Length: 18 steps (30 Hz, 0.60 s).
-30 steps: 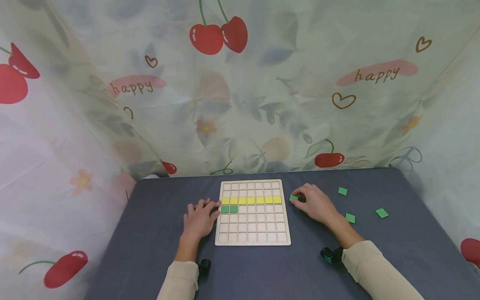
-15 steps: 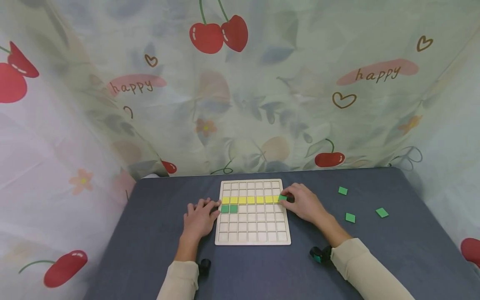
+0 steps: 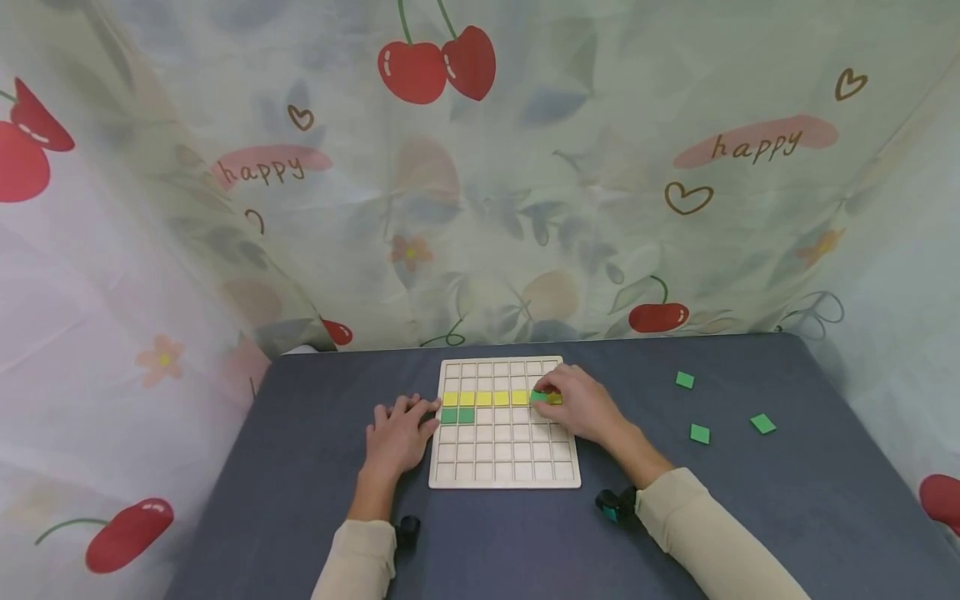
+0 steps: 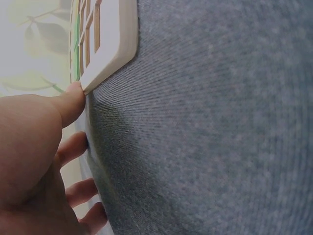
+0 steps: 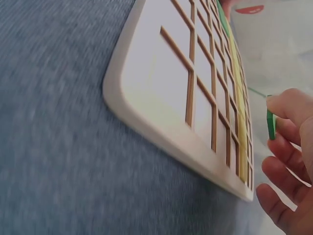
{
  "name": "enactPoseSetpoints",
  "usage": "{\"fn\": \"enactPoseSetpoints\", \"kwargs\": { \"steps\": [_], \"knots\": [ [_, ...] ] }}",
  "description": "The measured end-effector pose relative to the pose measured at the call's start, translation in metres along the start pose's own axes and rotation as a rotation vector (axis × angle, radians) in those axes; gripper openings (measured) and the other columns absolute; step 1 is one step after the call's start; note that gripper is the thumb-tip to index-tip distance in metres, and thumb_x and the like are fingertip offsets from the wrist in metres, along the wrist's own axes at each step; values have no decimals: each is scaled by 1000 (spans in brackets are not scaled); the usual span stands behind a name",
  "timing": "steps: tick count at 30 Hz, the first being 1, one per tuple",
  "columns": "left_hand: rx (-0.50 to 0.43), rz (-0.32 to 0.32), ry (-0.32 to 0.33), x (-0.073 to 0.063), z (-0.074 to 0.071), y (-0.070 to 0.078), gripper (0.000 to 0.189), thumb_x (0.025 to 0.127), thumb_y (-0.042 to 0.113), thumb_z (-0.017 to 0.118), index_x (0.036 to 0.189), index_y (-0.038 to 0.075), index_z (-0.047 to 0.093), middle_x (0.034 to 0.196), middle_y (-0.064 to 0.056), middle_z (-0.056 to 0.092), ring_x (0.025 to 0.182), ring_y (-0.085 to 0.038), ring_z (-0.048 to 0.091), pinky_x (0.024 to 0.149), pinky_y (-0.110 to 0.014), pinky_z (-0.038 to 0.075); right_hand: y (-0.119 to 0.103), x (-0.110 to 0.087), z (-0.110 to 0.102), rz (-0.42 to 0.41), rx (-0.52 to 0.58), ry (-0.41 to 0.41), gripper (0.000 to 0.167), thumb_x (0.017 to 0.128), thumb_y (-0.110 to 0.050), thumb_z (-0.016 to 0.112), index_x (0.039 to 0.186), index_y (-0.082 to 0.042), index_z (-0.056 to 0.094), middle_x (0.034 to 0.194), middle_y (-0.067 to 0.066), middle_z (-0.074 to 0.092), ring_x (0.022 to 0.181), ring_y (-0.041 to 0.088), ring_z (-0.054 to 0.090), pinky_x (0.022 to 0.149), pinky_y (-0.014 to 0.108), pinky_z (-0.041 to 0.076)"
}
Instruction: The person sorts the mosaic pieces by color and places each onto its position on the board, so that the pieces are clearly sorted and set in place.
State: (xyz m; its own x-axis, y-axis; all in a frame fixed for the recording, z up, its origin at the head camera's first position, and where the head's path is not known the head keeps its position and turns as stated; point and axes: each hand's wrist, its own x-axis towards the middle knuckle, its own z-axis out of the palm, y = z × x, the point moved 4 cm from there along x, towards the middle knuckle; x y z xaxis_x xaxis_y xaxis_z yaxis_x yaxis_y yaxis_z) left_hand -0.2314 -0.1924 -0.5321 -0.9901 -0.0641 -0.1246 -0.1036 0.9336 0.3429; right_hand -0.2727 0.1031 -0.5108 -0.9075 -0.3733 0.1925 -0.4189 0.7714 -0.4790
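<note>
A pale wooden grid board (image 3: 504, 477) lies on the dark table. One of its rows carries yellow tiles (image 3: 483, 399), and two green tiles (image 3: 457, 416) sit at the left of the row below. My right hand (image 3: 587, 405) pinches a green square tile (image 5: 271, 118) between thumb and finger, held above the board's right part over the yellow row. At the board's left edge my left hand (image 3: 400, 437) rests with fingers spread on the table; its thumb (image 4: 74, 100) touches the board's edge in the left wrist view.
Three loose green tiles, one at the back (image 3: 685, 380), one nearer (image 3: 700, 434) and one farther right (image 3: 763, 424), lie right of the board on the dark cloth (image 3: 495, 550). A printed curtain (image 3: 480, 208) hangs behind the table.
My right hand has moved left with the green tile, from beside the board to over its right part. The left hand has stayed at the board's left edge.
</note>
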Motion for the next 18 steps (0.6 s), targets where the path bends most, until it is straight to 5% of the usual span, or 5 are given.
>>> {"fn": "enactPoseSetpoints", "kwargs": {
  "steps": [18],
  "knots": [
    [6,-7,-5,1,1,0,46,102,44,60,147,36,54,159,-7,44,135,-42,37,106,-65,37,-43,18,25,-70,-48,-88,21,90,-31,79,107,-19,78,102,-4,69,96,16,61,88,37,53]
  ]
}}
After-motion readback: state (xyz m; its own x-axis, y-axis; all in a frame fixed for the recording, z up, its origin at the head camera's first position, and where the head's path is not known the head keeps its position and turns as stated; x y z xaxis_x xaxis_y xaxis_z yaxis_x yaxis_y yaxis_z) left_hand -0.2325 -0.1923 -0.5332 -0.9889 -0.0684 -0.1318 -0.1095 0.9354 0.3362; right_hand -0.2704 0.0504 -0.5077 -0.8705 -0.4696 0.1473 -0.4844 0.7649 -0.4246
